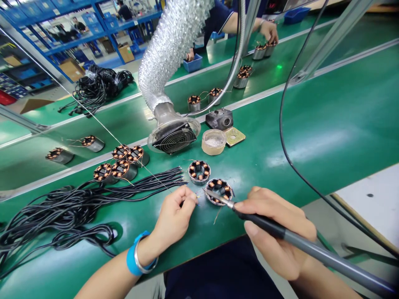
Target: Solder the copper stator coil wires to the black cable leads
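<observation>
My right hand (277,228) holds a black-handled soldering iron (264,223), whose metal tip reaches over the left rim of a wound copper stator (222,198). Just left of that stator, my left hand (176,214) pinches a thin strand; a fine solder-like wire runs up and left from near the fingers. The exact end between the fingertips is too small to tell. A second stator (199,172) stands behind the first. Black cables (149,185) lie with their stripped ends left of it.
A fume extractor (176,135) hangs from a silver duct above the bench. Behind the stators are a round dish (213,142), a sponge tray (234,136) and a dark holder (220,119). More stators (123,168) stand left. Across the belt, a person's hand (268,31) touches stators.
</observation>
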`<state>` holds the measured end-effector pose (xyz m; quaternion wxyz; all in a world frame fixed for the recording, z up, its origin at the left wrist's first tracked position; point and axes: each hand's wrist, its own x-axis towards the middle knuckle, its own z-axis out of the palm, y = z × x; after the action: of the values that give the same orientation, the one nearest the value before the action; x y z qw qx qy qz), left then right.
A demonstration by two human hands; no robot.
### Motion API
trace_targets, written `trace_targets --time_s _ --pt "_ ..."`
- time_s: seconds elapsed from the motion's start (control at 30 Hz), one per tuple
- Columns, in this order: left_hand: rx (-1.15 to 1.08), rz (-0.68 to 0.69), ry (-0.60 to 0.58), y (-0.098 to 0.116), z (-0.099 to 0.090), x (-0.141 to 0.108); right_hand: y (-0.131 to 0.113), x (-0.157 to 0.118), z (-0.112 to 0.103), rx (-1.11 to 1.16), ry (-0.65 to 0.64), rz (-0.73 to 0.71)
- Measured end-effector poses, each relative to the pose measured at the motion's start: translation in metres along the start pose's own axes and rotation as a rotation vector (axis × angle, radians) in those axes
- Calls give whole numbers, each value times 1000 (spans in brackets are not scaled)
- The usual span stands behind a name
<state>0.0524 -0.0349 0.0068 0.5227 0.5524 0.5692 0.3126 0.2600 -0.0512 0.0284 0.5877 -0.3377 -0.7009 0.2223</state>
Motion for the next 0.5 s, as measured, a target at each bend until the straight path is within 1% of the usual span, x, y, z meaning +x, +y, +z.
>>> trace_targets --time_s 0.13,0.23,0.3,0.4,0.5 --pt "12 9 -46 -1 -3 -1 7 -3 3 -13 26 -14" --pt "79 40 -105 2 -6 -1 16 -5 11 -54 11 5" --pt "145 72 -143 6 -9 -2 23 -4 20 -94 -33 -21" --pt "231 135 -177 11 -11 -4 30 2 33 -123 -144 -108" --pt "265 191 -215 15 -13 -6 35 6 42 -144 -178 -181"
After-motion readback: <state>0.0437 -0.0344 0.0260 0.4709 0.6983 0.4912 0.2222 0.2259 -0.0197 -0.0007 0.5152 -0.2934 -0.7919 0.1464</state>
